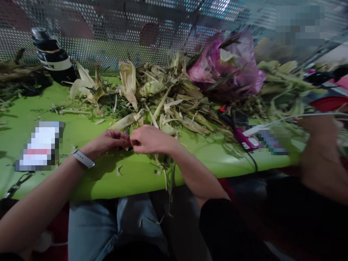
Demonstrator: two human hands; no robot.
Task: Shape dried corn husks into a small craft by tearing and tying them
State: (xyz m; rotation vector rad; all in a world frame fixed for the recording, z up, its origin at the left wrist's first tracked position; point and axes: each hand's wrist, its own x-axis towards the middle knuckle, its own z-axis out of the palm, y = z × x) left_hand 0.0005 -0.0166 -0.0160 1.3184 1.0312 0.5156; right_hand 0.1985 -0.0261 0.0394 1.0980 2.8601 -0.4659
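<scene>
For such fine finger work, I think it is good to keep both hands low and close together, and to pinch only lightly, so that a thin piece does not tear. The left hand (116, 140) has its thumb and fingers almost together; the right hand (148, 139) is curled, with the knuckles up, and nearly meets it over the table (106, 185). What they hold (if anything) I cannot tell. A pale husk (123, 122) lies just beyond the fingers, in front of the heap of husks (187, 98)

Head-worn view, forward and down
</scene>
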